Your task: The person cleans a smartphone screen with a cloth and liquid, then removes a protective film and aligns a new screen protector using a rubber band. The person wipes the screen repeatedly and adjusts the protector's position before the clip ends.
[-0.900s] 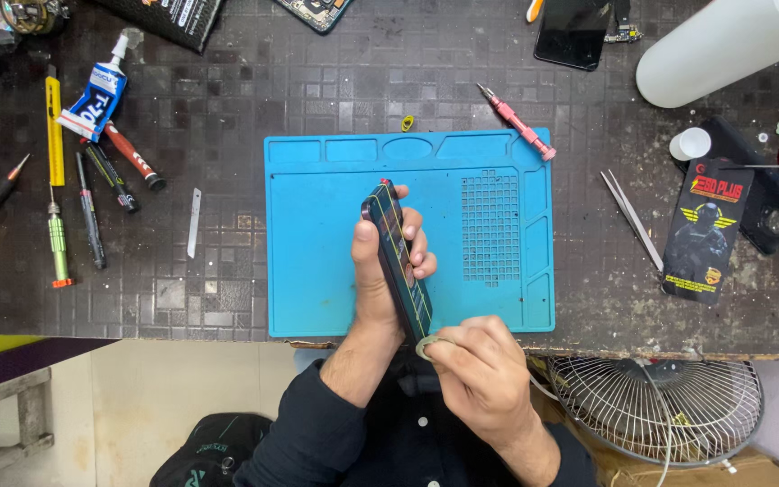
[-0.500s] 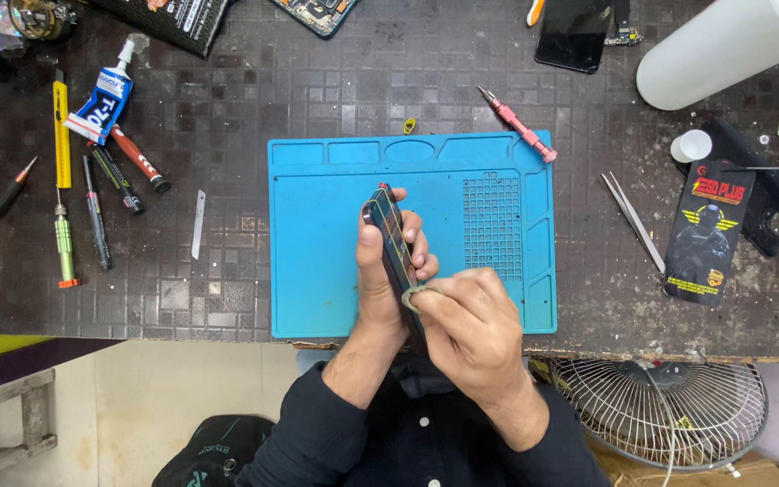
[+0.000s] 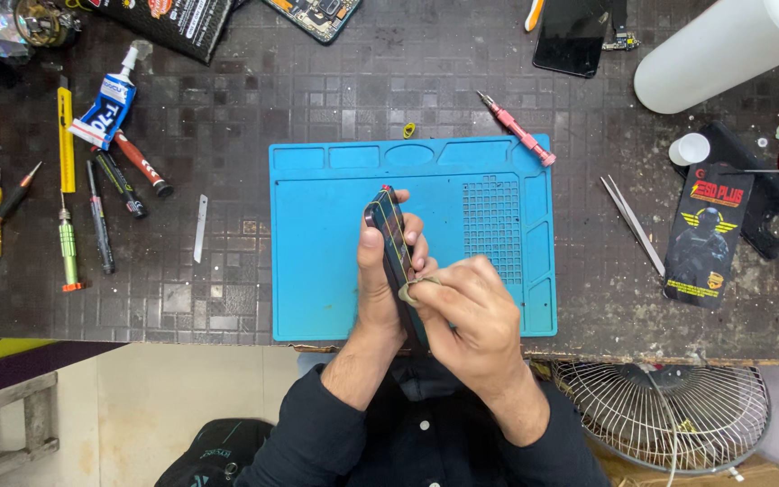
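My left hand (image 3: 379, 281) grips a dark phone (image 3: 391, 227) held on edge above the blue work mat (image 3: 326, 261). The phone's thin side faces up, with its far end pointing away from me. My right hand (image 3: 467, 321) pinches a small thin pick (image 3: 407, 290) against the phone's edge near its lower end. Both hands sit over the mat's front middle part.
Screwdrivers and pens (image 3: 101, 212) and a glue tube (image 3: 108, 106) lie at the left. A pink screwdriver (image 3: 517, 133) and tweezers (image 3: 633, 225) lie right of the mat. A white cylinder (image 3: 723, 50) stands at the back right. A wire fan guard (image 3: 664, 410) sits below the table edge.
My right hand has moved up from the table's front edge to the phone's edge and now presses the pick against it. The left hand keeps holding the phone.
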